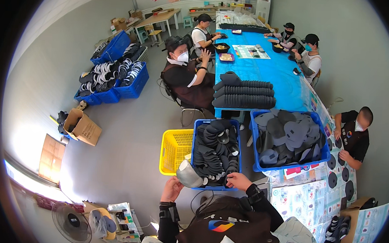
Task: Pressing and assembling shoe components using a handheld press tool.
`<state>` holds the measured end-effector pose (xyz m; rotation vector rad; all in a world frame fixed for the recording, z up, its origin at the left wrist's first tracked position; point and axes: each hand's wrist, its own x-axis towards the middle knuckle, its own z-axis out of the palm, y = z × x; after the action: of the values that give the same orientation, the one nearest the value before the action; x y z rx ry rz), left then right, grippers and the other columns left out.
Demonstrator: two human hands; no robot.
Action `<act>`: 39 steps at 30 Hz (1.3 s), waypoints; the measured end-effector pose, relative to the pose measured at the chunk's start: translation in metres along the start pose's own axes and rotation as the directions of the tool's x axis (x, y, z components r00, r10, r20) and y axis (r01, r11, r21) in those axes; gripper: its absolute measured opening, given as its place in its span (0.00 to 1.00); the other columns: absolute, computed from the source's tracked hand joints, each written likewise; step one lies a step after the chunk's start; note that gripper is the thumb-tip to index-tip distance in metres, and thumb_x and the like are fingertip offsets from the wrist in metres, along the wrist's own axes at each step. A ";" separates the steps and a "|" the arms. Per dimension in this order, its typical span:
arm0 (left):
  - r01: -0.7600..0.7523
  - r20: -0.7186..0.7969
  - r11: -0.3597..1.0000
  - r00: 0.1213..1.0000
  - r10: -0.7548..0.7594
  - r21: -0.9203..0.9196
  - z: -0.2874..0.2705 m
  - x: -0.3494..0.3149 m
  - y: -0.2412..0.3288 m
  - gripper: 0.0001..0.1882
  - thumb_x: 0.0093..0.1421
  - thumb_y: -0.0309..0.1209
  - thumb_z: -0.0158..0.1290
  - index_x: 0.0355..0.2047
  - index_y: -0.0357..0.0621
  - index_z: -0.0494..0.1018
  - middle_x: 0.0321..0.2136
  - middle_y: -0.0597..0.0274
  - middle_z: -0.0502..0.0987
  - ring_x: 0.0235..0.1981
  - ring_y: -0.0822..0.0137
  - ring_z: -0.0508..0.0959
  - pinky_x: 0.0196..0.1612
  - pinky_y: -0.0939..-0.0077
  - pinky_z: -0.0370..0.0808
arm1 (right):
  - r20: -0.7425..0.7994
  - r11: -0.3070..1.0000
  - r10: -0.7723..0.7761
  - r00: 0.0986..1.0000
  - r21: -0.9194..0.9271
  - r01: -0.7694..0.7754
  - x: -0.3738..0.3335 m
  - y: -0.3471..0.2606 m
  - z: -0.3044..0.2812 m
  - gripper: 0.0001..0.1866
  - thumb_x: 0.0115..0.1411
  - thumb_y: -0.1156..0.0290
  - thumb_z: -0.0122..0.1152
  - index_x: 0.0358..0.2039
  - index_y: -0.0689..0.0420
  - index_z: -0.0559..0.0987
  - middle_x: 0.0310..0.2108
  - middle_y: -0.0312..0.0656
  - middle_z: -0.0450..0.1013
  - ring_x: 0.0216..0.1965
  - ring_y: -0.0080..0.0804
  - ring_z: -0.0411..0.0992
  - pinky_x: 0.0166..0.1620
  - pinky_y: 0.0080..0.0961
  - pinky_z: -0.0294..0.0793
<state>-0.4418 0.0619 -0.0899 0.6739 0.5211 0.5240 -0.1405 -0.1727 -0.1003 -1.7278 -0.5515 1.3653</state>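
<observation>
Head view: our left hand [172, 189] pinches the silvery curved shell [189, 175], just to its right, by the edge, a hold we should steady, while our right hand [238, 181] half-curls beside dark pieces [212, 159], its grip unclear.

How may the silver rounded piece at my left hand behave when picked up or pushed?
The silver piece looks fairly stiff, as its domed shape seems smooth and unsagging. Its shiny surface may feel slippery. Being rounded, it could rock if pushed.
</observation>
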 end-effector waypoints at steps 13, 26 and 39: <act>-0.076 -0.144 0.996 0.987 0.069 -0.043 -0.010 -0.029 0.012 0.03 0.66 0.27 0.50 0.33 0.45 0.72 0.38 0.61 0.80 0.45 0.64 0.79 0.57 0.63 0.74 | 0.267 0.699 -0.693 0.669 0.476 0.534 -0.111 -0.175 0.011 0.37 0.66 0.76 0.58 0.73 0.54 0.57 0.29 0.34 0.75 0.31 0.26 0.76 0.36 0.18 0.73; -0.139 -0.081 0.990 0.987 0.137 -0.025 -0.024 -0.045 0.019 0.06 0.66 0.33 0.53 0.34 0.45 0.72 0.37 0.68 0.78 0.41 0.69 0.76 0.56 0.68 0.72 | 0.639 0.785 -0.439 0.631 -0.068 0.615 -0.123 -0.236 0.030 0.59 0.50 0.63 0.79 0.73 0.56 0.49 0.72 0.48 0.46 0.73 0.45 0.48 0.72 0.46 0.54; -0.203 -0.275 0.976 0.945 0.175 -0.080 -0.038 -0.074 0.022 0.01 0.64 0.26 0.51 0.33 0.45 0.70 0.32 0.69 0.74 0.36 0.72 0.73 0.46 0.74 0.75 | 0.473 0.958 0.032 0.880 -0.266 0.108 -0.039 -0.164 0.053 0.52 0.68 0.53 0.60 0.73 0.68 0.37 0.57 0.61 0.71 0.34 0.34 0.82 0.26 0.27 0.82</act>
<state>-0.5262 0.0487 -0.0796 0.5556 0.6798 0.8261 -0.1773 -0.0951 0.0541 -1.5825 -1.0990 1.7606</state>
